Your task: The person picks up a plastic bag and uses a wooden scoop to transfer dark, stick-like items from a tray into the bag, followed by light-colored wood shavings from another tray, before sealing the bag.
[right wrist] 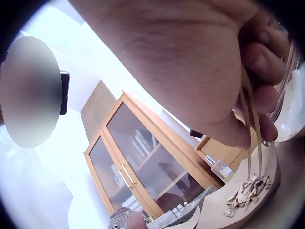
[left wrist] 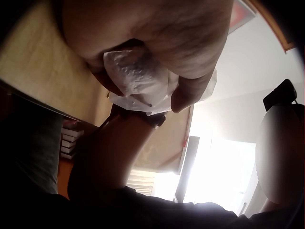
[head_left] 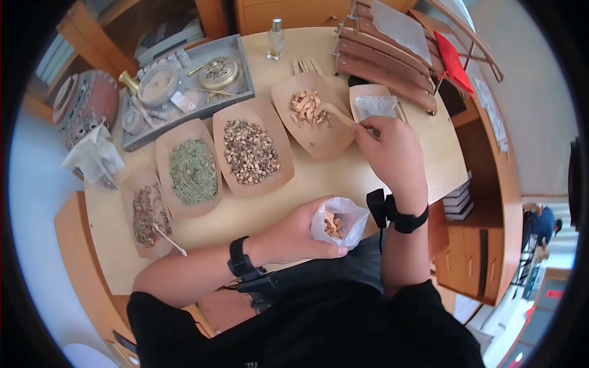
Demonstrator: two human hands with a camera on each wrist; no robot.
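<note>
Just beyond and to the left of the right hand [head_left: 392,150], in the head view, a pile of dried slices [head_left: 305,104] lies in a brown paper tray [head_left: 311,140]. The right hand pinches light-coloured tongs [head_left: 337,113] by their rear end; their long axis slants forward and leftward from the fingers to the pile, where the right wrist view shows both prong tips at the slices. Nearer the body, the left hand [head_left: 288,233] grips a translucent bag [head_left: 354,222], its mouth open and similar slices inside. The bag thus lies on the body side of the right hand, the pile on the far side. Of the two hands, the right is nearer the pile. Whether the tips are closed on a slice cannot be told.
</note>
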